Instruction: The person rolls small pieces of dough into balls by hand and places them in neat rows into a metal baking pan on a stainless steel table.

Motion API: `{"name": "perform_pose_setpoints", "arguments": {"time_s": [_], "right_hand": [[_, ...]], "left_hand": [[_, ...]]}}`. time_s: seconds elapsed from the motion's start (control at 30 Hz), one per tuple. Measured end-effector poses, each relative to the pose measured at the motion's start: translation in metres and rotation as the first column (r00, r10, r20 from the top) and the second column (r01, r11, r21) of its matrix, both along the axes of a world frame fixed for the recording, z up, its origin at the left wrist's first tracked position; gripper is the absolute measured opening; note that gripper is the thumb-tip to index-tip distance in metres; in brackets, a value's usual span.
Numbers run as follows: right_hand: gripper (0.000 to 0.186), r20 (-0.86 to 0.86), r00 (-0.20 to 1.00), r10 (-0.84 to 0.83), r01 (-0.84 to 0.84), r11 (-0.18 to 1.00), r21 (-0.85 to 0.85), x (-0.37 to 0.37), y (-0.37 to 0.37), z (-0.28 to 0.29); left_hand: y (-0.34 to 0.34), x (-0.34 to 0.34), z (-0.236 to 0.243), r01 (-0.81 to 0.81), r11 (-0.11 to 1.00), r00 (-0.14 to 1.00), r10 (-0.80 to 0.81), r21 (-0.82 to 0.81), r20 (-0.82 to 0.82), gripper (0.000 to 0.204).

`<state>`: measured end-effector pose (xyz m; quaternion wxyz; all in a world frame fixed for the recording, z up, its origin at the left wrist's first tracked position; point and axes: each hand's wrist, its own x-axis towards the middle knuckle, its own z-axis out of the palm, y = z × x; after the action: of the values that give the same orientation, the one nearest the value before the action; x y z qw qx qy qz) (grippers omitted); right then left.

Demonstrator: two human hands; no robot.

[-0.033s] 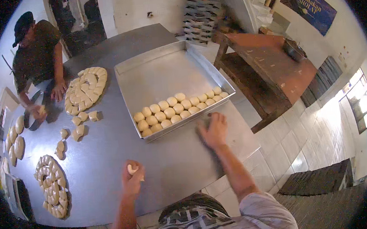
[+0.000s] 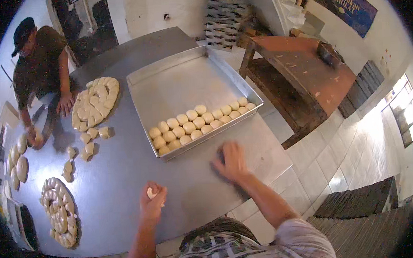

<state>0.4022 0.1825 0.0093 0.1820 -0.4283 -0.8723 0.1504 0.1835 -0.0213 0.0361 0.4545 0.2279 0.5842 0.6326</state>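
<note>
Have drawn the right hand (image 2: 231,163) back from the near edge of the tray (image 2: 176,93), toward the bench's (image 2: 195,181) near edge, closer to the left hand (image 2: 153,201).

Head view: worn left of a pair, facing down and forward, fisheye-wide.
Counter (image 2: 115,182): seen from above its near edge.
Shirt (image 2: 219,256): closest, at lower edge.
Back wall (image 2: 154,9): well apart, upper middle.

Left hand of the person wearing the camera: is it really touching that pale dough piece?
Touching. The head view shows the left hand with its fingers curled around the pale dough piece, part of which shows within the grip.
</note>
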Motion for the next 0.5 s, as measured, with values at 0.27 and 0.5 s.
{"name": "perform_pose_setpoints", "arguments": {"time_s": [0.27, 0.5], "right_hand": [[0.026, -0.085, 0.97, -0.226, 0.239, 0.949, 0.204, 0.045, 0.077, -0.006], [0.023, -0.076, 0.997, 0.032, -0.029, 0.998, 0.048, 0.087, 0.083, -0.013]], "left_hand": [[0.0, 0.011, 0.016, 0.03, 1.0, 0.989, -0.03, 0.0, -0.144, 0.03], [0.02, 0.024, 0.02, -0.197, 0.974, 0.974, 0.182, -0.11, -0.137, 0.012]]}}
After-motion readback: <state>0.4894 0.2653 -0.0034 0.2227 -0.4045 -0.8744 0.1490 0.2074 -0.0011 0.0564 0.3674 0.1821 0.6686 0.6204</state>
